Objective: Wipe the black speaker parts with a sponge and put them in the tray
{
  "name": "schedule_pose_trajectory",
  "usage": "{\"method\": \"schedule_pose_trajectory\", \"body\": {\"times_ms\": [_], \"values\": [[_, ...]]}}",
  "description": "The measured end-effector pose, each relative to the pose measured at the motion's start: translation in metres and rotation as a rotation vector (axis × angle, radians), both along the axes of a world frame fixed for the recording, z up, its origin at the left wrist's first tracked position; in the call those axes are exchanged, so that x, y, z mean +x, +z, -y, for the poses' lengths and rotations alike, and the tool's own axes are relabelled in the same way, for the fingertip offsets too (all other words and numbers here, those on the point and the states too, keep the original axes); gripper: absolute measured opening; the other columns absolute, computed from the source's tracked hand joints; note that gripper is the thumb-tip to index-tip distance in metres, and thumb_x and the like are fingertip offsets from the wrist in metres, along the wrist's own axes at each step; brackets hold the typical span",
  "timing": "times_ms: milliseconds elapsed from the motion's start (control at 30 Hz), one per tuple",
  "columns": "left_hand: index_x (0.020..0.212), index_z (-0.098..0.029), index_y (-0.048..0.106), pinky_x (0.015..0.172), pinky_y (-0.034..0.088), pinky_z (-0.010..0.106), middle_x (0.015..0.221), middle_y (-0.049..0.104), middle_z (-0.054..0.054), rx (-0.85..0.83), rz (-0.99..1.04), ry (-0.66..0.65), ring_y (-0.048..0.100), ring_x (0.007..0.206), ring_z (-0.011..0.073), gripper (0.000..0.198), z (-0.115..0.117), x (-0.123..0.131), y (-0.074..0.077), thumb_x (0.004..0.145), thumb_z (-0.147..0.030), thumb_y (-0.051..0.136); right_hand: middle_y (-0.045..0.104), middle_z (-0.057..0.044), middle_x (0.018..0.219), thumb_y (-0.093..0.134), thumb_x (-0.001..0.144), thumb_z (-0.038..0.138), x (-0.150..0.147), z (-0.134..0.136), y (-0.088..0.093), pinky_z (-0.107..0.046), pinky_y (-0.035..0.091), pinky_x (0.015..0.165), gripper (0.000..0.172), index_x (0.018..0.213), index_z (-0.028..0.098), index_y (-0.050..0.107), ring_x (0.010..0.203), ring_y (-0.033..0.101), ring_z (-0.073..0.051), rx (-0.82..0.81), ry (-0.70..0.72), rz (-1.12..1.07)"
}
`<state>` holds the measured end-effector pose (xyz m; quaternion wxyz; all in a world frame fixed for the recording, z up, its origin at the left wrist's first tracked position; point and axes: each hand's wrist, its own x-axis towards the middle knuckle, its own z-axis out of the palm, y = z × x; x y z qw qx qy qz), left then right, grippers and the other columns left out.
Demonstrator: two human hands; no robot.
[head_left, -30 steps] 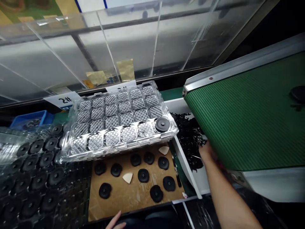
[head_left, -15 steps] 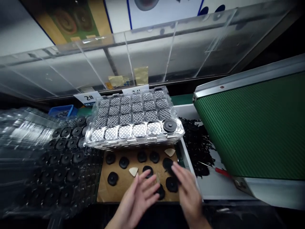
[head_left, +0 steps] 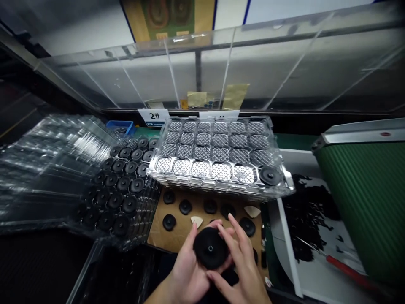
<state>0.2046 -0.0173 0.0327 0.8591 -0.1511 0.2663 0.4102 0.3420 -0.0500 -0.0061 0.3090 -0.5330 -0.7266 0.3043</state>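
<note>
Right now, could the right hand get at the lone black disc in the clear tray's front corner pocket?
Probably yes, once freed: the right hand is sharing a black disc with the left hand, but nothing appears to sit between it and the tray's disc.

A factory assembly station, shown by its green conveyor belt (head_left: 368, 211), clear plastic trays (head_left: 221, 184) of black discs (head_left: 129, 204) and "2#" label (head_left: 154, 115).
</note>
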Motion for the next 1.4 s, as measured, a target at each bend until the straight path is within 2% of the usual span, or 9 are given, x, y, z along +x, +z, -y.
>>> {"method": "schedule_pose_trajectory", "body": {"times_ms": [267, 467, 567, 667, 800, 933, 1233, 1300, 1400], "values": [[0.12, -0.021, 0.058, 0.097, 0.04, 0.039, 0.118, 0.065, 0.01, 0.167, -0.05, 0.095, 0.058, 0.111, 0.0251, 0.045, 0.013, -0.032, -0.013, 0.084, -0.046, 0.048, 0.018, -0.009, 0.148, 0.063, 0.079, 0.038, -0.017, -0.026, 0.005, -0.049, 0.041, 0.099, 0.064, 0.135, 0.031, 0.033, 0.13, 0.032, -0.035, -0.083, 0.151, -0.009], [0.113, -0.029, 0.062, 0.089, 0.047, 0.035, 0.119, 0.064, 0.006, 0.233, -0.244, 0.16, 0.063, 0.103, 0.026, 0.056, 0.028, -0.052, -0.026, 0.06, -0.039, 0.076, 0.028, -0.013, 0.145, 0.063, 0.075, 0.054, -0.04, -0.024, -0.012, -0.049, 0.038, 0.101, 0.067, 0.131, 0.027, 0.039, 0.132, 0.03, -0.035, -0.252, 0.203, -0.314], [0.109, -0.03, 0.064, 0.086, 0.049, 0.035, 0.116, 0.066, 0.006, 0.168, -0.307, 0.181, 0.064, 0.1, 0.0281, 0.058, 0.026, -0.064, -0.029, 0.054, -0.042, 0.077, 0.039, -0.014, 0.14, 0.036, 0.08, 0.07, -0.048, -0.036, -0.039, -0.045, 0.041, 0.1, 0.07, 0.133, 0.025, 0.037, 0.126, 0.042, -0.03, -0.426, 0.204, -0.418], [0.107, -0.033, 0.065, 0.088, 0.048, 0.035, 0.116, 0.066, 0.005, 0.114, -0.316, 0.222, 0.062, 0.105, 0.0285, 0.053, 0.023, -0.077, -0.03, 0.056, -0.042, 0.076, 0.058, -0.015, 0.117, 0.011, 0.095, 0.053, -0.056, -0.057, -0.085, -0.037, 0.054, 0.08, 0.057, 0.132, 0.017, 0.036, 0.095, 0.064, -0.02, -0.589, 0.076, -0.316], [0.106, -0.033, 0.065, 0.091, 0.048, 0.034, 0.116, 0.067, 0.005, 0.096, -0.298, 0.274, 0.06, 0.109, 0.0288, 0.052, 0.021, -0.09, -0.031, 0.056, -0.042, 0.076, 0.062, -0.006, 0.104, 0.05, 0.092, 0.034, -0.077, -0.072, -0.145, -0.036, 0.053, 0.071, 0.029, 0.114, 0.015, 0.054, 0.082, 0.063, -0.016, -0.718, -0.042, 0.012], [0.105, -0.03, 0.067, 0.095, 0.046, 0.033, 0.115, 0.068, 0.005, 0.055, -0.334, 0.335, 0.058, 0.112, 0.0277, 0.046, 0.019, -0.098, -0.035, 0.061, -0.04, 0.074, 0.055, -0.008, 0.119, 0.057, 0.088, 0.027, -0.101, -0.064, -0.171, -0.042, 0.05, 0.081, 0.03, 0.116, 0.017, 0.053, 0.099, 0.058, -0.021, -0.697, -0.091, 0.233], [0.103, -0.026, 0.068, 0.1, 0.042, 0.036, 0.113, 0.069, 0.006, 0.004, -0.446, 0.396, 0.059, 0.11, 0.0271, 0.041, 0.021, -0.1, -0.032, 0.063, -0.036, 0.074, 0.061, -0.005, 0.104, 0.055, 0.089, 0.028, -0.081, -0.051, -0.167, -0.036, 0.052, 0.076, 0.02, 0.104, 0.015, 0.059, 0.088, 0.061, -0.017, -0.53, 0.001, 0.141], [0.1, -0.026, 0.069, 0.1, 0.041, 0.036, 0.111, 0.069, 0.005, 0.0, -0.458, 0.395, 0.061, 0.108, 0.0258, 0.038, 0.024, -0.096, -0.03, 0.063, -0.035, 0.074, 0.063, -0.003, 0.093, 0.055, 0.089, 0.03, -0.071, -0.057, -0.146, -0.032, 0.053, 0.067, 0.019, 0.099, 0.014, 0.059, 0.076, 0.062, -0.014, -0.496, -0.005, 0.073], [0.1, -0.025, 0.068, 0.099, 0.042, 0.036, 0.112, 0.068, 0.005, 0.031, -0.492, 0.378, 0.061, 0.107, 0.0251, 0.042, 0.027, -0.087, -0.026, 0.061, -0.035, 0.076, 0.064, -0.002, 0.083, 0.05, 0.091, 0.033, -0.062, -0.062, -0.086, -0.028, 0.052, 0.058, 0.023, 0.097, 0.013, 0.06, 0.064, 0.061, -0.012, -0.398, -0.006, -0.066]]}}
